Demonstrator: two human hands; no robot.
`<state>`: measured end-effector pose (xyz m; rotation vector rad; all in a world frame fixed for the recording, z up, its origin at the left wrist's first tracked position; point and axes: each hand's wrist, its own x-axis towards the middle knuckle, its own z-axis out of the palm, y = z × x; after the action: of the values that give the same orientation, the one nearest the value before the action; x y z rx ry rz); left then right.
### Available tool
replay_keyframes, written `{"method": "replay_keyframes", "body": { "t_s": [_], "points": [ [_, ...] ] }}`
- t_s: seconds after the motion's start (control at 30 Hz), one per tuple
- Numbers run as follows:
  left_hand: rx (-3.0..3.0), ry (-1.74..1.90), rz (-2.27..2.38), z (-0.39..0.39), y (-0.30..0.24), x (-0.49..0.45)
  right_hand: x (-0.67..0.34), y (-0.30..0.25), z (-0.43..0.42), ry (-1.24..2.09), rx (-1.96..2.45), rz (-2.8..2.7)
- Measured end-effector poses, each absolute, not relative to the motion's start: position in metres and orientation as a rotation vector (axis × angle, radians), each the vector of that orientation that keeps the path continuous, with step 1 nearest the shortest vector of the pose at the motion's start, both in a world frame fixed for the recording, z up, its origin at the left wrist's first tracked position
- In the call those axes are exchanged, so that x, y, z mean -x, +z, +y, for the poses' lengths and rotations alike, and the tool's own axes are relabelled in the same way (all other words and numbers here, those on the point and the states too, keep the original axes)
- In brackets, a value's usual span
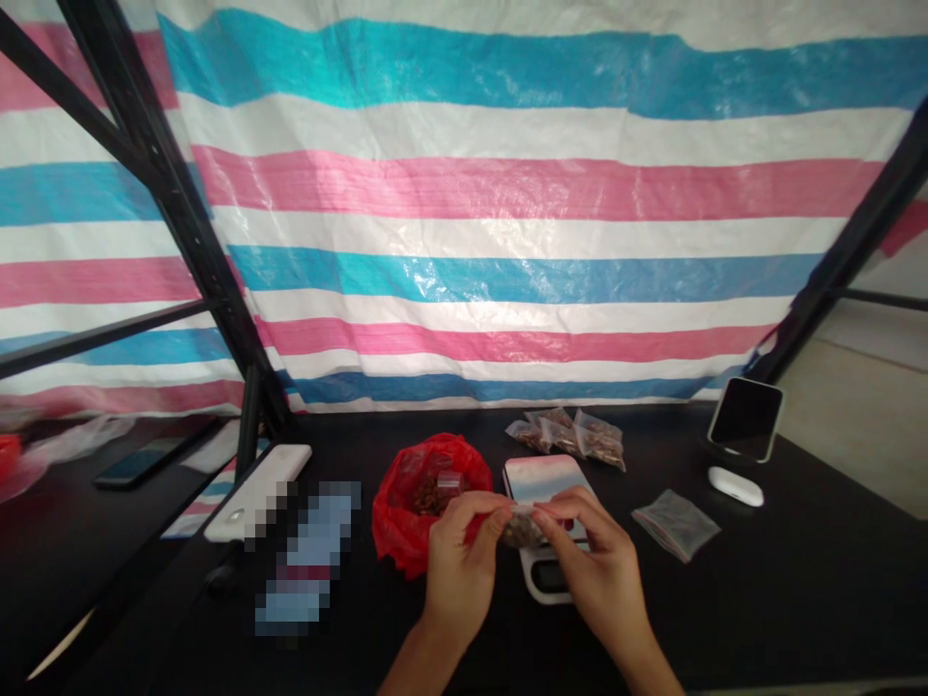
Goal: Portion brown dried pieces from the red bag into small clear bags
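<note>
Between my two hands is a small clear zip bag with brownish contents. My left hand pinches its top edge on the left, and my right hand pinches the same edge on the right. Under and behind the bag lies a digital scale with a shiny flat platform; its display end pokes out below my fingers. Just left of my left hand sits an open red plastic bag with brown bits and a small clear cup in it.
Several filled zip bags lie behind the scale. To the right are flat clear zip bags, a white case and a tilted dark-screened device. A white power bank-like slab lies left. Black metal posts frame a striped sheet.
</note>
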<state>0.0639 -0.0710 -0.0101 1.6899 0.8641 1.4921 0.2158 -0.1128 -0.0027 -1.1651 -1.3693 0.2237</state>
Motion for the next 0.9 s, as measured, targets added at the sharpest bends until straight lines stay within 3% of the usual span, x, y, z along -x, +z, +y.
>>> {"method": "replay_keyframes", "body": {
  "t_s": [0.17,0.43,0.67,0.9],
  "points": [
    [-2.037,1.589,0.766,-0.075,-0.007,-0.061,-0.231,-0.002,-0.118,0.224,1.159,-1.265],
    [-2.154,1.659,0.794,-0.069,-0.008,-0.049,-0.284,-0.011,-0.116,0.012,1.295,-0.424],
    [-2.219,1.635,0.812,-0.068,-0.012,-0.041,-0.322,-0.012,-0.13,-0.378,1.523,-0.746],
    [-2.298,1.654,0.846,-0.069,-0.011,-0.033,-0.358,0.001,-0.111,-0.196,1.729,-0.809]
  ]
}}
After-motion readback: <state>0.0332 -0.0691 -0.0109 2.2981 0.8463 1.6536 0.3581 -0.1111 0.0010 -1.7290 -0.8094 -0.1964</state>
